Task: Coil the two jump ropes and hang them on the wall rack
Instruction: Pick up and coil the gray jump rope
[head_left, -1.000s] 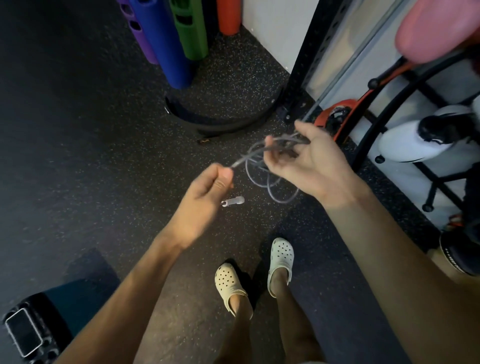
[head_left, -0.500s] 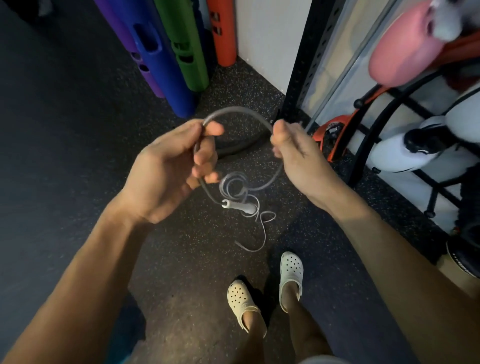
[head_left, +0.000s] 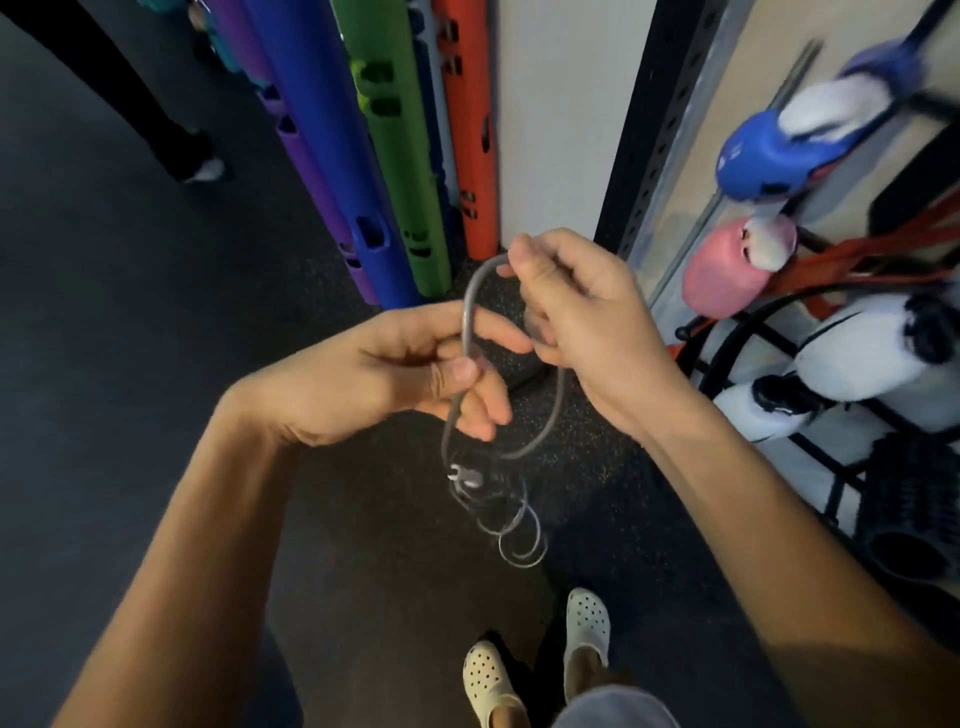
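Presently both hands hold one grey jump rope (head_left: 470, 306): left hand (head_left: 395, 374) pinches the loop, right hand (head_left: 576, 312) grips its top; loose coils dangle below.

Left: open dark floor (head_left: 114, 395), free passage.
Ahead: upright coloured tubes (head_left: 400, 171) block the way.
Right: black post (head_left: 644, 135), white bags (head_left: 857, 353) crowd in.

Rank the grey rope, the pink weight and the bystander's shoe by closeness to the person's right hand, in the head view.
1. The grey rope: pinched in the right hand itself.
2. The pink weight: on the rack, off to the hand's right.
3. The bystander's shoe: on the floor, far off to the upper left.
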